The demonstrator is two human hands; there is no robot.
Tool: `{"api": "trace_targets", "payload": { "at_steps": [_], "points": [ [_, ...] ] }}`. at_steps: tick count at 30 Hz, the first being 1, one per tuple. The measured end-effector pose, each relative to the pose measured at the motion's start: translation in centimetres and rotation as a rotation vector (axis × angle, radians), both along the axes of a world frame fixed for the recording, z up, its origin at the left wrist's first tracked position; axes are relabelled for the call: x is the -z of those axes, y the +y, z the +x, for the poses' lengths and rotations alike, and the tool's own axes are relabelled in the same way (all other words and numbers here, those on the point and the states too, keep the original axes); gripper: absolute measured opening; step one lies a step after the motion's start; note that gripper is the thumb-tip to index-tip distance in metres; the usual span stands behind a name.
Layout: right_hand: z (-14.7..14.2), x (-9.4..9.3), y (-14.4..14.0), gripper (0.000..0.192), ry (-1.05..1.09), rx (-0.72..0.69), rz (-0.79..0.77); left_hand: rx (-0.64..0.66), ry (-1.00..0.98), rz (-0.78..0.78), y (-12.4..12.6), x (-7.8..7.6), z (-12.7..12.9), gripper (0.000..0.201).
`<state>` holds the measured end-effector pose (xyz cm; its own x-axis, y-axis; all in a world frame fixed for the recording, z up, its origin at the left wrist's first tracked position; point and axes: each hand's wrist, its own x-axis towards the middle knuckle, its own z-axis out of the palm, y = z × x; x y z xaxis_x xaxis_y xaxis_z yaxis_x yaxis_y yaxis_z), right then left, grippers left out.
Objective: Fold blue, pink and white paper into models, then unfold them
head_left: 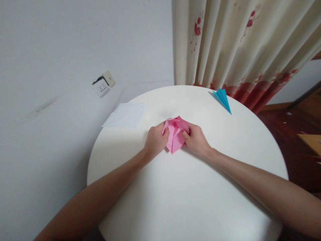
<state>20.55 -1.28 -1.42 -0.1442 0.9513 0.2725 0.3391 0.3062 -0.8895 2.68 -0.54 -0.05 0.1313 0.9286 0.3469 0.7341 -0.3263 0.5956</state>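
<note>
A partly folded pink paper (pixel 175 134) lies near the middle of a round white table (pixel 190 194). My left hand (pixel 155 141) grips its left side, thumb pressed on the paper. On the other side my right hand (pixel 197 140) pinches the right edge with thumb and fingers. The paper's lower point sticks out between the two hands. Both forearms reach in from the bottom of the view.
A blue folded paper plane (pixel 223 98) rests at the table's far right edge. A white sheet (pixel 125 115) lies at the far left edge. Behind stand a flowered curtain (pixel 238 43), a grey wall and a wall socket (pixel 103 84). Dark wooden floor (pixel 296 134) lies right.
</note>
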Motion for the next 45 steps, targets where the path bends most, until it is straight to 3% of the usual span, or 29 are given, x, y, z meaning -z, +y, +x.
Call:
{"api": "trace_targets", "payload": {
  "at_steps": [4, 7, 9, 12, 15, 20, 23, 25, 28, 32, 36, 39, 45],
  "points": [
    [0.8, -0.2, 0.7, 0.057, 0.246, -0.061, -0.127, 0.138, -0.335, -0.092, 1.2, 0.4, -0.7, 0.051],
    [1.7, -0.2, 1.4, 0.053, 0.332, -0.084, -0.149, 0.250, -0.510, -0.281, 1.4, -0.1, -1.1, 0.054],
    [2.2, -0.2, 1.9, 0.048, 0.354, -0.057, -0.109, 0.397, -0.560, -0.411, 1.1, -0.7, -1.4, 0.059],
    [2.9, -0.1, 2.4, 0.038, 0.358, -0.021, -0.057, 0.590, -0.690, -0.591, 0.4, -1.5, -1.6, 0.086],
    [3.2, -0.1, 2.3, 0.034, 0.322, -0.065, -0.004, 0.509, -0.880, -0.650, 0.1, -1.4, -1.3, 0.093],
    [3.0, -0.6, 1.4, 0.034, 0.158, -0.242, 0.106, 0.383, -0.894, -0.734, 0.6, 0.1, -0.5, 0.057],
    [2.6, -0.6, 1.3, 0.047, 0.253, -0.278, 0.003, 0.273, -0.876, -0.693, 0.9, 0.9, -0.3, 0.048],
    [2.4, -0.4, 1.5, 0.057, 0.393, -0.230, -0.134, 0.207, -0.867, -0.624, 1.0, 1.1, -0.3, 0.045],
    [1.8, 0.2, 1.8, 0.054, 0.560, -0.138, -0.324, 0.131, -0.837, -0.542, 1.1, 1.2, -0.3, 0.042],
    [1.0, 0.6, 1.5, 0.047, 0.528, -0.154, -0.415, 0.148, -0.868, -0.544, 1.0, 1.0, -0.1, 0.047],
    [0.9, 0.4, 1.5, 0.039, 0.490, -0.023, -0.341, 0.254, -0.881, -0.696, 0.9, 1.1, -0.1, 0.049],
    [1.0, 0.2, 1.7, 0.041, 0.499, 0.039, -0.288, 0.256, -0.826, -0.757, 0.8, 1.2, -0.2, 0.047],
    [1.4, 0.7, 1.7, 0.043, 0.398, -0.130, -0.406, 0.132, -0.818, -0.618, 0.9, 1.1, -0.2, 0.049]
  ]
}}
